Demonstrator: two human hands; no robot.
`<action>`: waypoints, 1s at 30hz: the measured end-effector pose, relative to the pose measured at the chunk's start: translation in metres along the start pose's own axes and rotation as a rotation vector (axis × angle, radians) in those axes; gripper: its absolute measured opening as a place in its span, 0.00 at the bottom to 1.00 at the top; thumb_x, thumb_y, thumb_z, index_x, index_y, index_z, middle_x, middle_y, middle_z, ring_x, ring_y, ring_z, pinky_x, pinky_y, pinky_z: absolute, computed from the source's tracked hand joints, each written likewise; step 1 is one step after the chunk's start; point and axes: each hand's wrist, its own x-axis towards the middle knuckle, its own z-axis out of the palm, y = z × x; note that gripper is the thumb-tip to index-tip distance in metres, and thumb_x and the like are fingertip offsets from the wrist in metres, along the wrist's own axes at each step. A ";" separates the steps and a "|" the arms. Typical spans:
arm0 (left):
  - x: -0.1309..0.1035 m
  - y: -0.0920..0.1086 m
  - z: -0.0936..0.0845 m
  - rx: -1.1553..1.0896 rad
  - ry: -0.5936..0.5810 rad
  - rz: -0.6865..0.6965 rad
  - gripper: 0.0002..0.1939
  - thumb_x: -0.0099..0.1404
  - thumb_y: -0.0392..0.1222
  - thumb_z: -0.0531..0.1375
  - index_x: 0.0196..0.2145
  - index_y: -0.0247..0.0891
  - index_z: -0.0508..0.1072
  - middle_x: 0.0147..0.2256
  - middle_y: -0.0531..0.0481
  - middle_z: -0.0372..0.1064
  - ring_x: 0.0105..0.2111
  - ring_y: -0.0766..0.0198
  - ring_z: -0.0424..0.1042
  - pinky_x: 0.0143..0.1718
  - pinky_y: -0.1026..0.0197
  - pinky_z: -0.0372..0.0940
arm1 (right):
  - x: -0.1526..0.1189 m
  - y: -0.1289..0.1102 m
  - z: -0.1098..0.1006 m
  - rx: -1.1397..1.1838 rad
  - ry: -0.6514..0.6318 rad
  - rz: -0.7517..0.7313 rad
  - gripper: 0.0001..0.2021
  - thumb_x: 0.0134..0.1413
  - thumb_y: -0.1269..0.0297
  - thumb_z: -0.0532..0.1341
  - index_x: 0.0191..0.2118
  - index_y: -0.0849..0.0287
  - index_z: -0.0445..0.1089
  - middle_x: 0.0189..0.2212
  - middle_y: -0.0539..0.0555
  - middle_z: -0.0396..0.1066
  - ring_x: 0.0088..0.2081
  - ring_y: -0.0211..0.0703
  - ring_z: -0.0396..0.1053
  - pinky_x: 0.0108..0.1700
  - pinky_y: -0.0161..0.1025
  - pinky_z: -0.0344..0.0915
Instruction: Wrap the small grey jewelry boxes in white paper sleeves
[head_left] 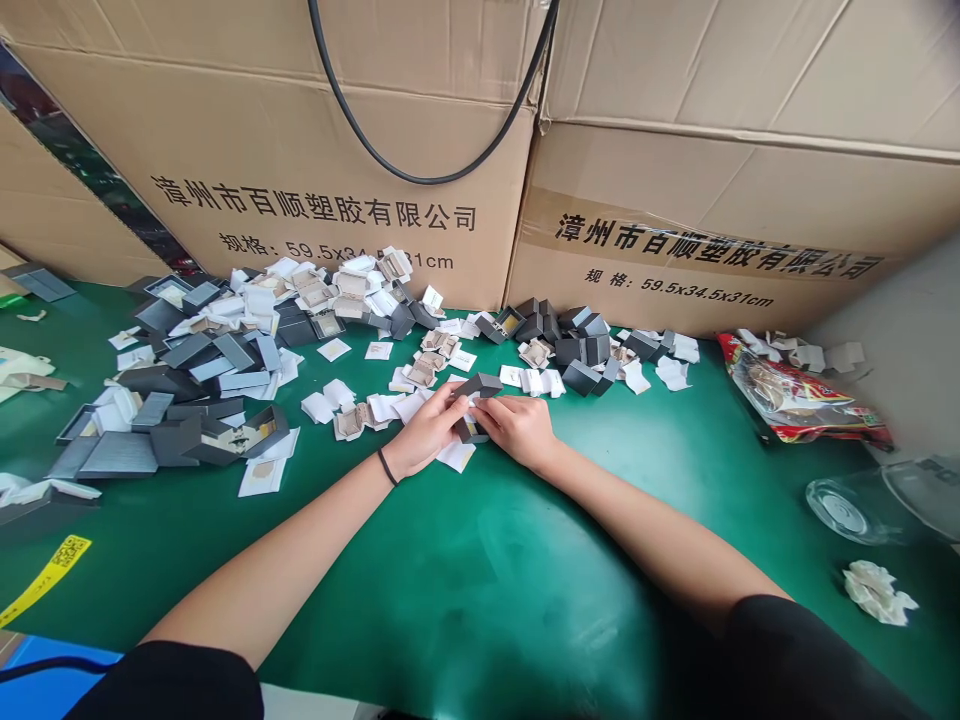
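My left hand is closed around a small dark grey box, which stands open above the green table. Beside it on the right, my right hand has its fingers bent in at the box's opening, where a bit of white shows; what its fingertips hold is hidden. A white paper piece lies just below the box. White and beige paper inserts lie to the left of my hands, and more dark boxes sit behind them to the right.
Dark boxes and white inserts are heaped on the green table at left. Large cartons stand behind, with a black cable hanging down. At right are a red food packet, a clear plastic container and crumpled tissue.
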 end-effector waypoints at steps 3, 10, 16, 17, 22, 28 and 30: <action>0.000 0.000 0.000 -0.001 0.004 -0.009 0.15 0.61 0.45 0.59 0.45 0.43 0.66 0.40 0.51 0.66 0.44 0.62 0.65 0.48 0.56 0.59 | 0.001 0.000 -0.001 -0.004 -0.019 0.021 0.16 0.61 0.59 0.52 0.26 0.60 0.69 0.17 0.49 0.68 0.21 0.30 0.63 0.23 0.32 0.45; 0.000 -0.001 0.000 0.019 0.025 -0.006 0.15 0.61 0.45 0.58 0.45 0.43 0.65 0.39 0.50 0.66 0.42 0.62 0.65 0.45 0.57 0.60 | 0.000 0.000 -0.002 -0.019 -0.054 0.050 0.17 0.61 0.58 0.52 0.25 0.60 0.68 0.17 0.48 0.68 0.20 0.30 0.62 0.23 0.33 0.44; -0.001 -0.001 0.001 0.114 -0.001 0.034 0.16 0.62 0.47 0.56 0.47 0.42 0.64 0.43 0.49 0.65 0.43 0.63 0.65 0.45 0.59 0.60 | 0.003 -0.002 -0.005 -0.020 -0.108 0.069 0.18 0.61 0.54 0.51 0.28 0.60 0.68 0.18 0.49 0.69 0.20 0.30 0.62 0.23 0.33 0.42; -0.001 -0.001 0.001 0.132 -0.003 0.037 0.16 0.62 0.47 0.56 0.47 0.42 0.64 0.43 0.49 0.65 0.42 0.63 0.65 0.44 0.59 0.61 | 0.004 -0.003 -0.006 -0.027 -0.111 0.071 0.18 0.61 0.55 0.50 0.27 0.60 0.67 0.17 0.49 0.68 0.20 0.30 0.61 0.23 0.33 0.42; -0.001 -0.001 -0.001 0.173 0.008 0.051 0.15 0.60 0.47 0.59 0.43 0.39 0.65 0.40 0.49 0.65 0.40 0.63 0.65 0.40 0.61 0.61 | 0.004 -0.003 -0.004 -0.058 -0.068 0.019 0.19 0.61 0.55 0.49 0.23 0.60 0.63 0.16 0.48 0.66 0.19 0.30 0.60 0.23 0.33 0.41; -0.003 0.001 0.000 0.228 -0.036 0.108 0.15 0.60 0.45 0.59 0.43 0.38 0.65 0.41 0.47 0.65 0.44 0.60 0.64 0.43 0.59 0.60 | 0.001 -0.005 -0.004 -0.055 -0.041 -0.018 0.17 0.60 0.59 0.51 0.22 0.60 0.62 0.15 0.48 0.65 0.18 0.30 0.58 0.24 0.34 0.43; -0.004 0.001 0.001 0.257 -0.060 0.129 0.16 0.58 0.43 0.61 0.44 0.39 0.64 0.42 0.47 0.64 0.45 0.59 0.63 0.44 0.59 0.60 | 0.001 -0.005 -0.006 -0.038 -0.036 -0.027 0.16 0.60 0.61 0.51 0.23 0.60 0.62 0.15 0.47 0.64 0.18 0.30 0.57 0.23 0.33 0.43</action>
